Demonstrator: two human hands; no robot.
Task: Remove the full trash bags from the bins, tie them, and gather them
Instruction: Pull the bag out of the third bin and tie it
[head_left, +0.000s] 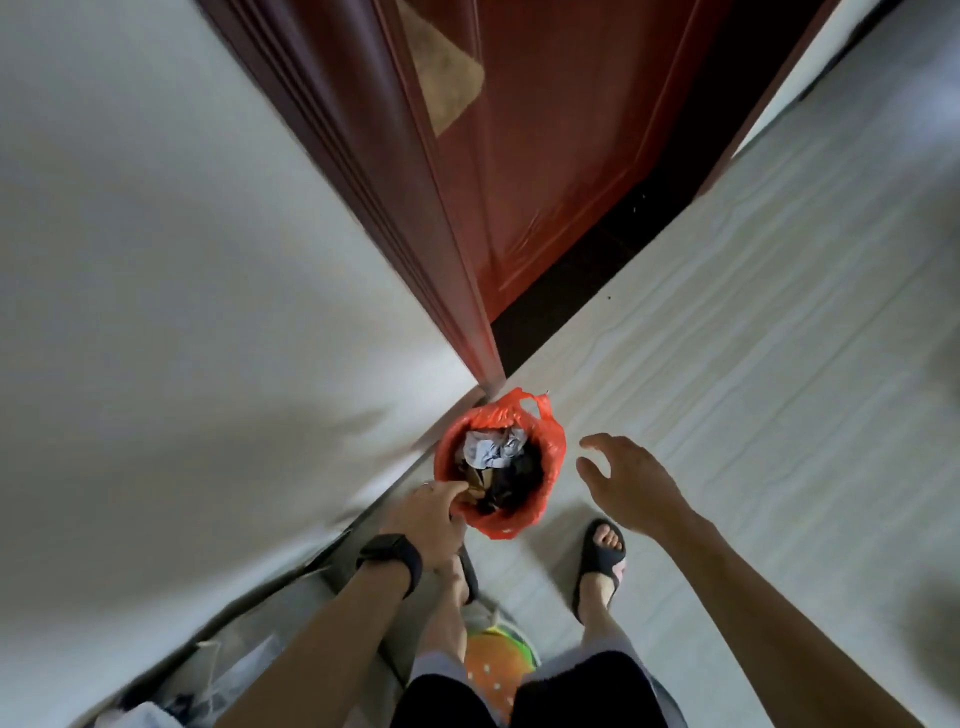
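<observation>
At lower centre, the red bag, full of trash, sits by the wall below the door, its near rim gripped by the left hand, while the right hand hovers beside it, fingers spread.

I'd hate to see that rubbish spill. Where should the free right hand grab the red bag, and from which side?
Probably the handle loop at the far rim of the red bag, reached from the right. It stands up free of the rubbish, opposite the left hand holding the near rim. The right hand hovers open on that side.
</observation>
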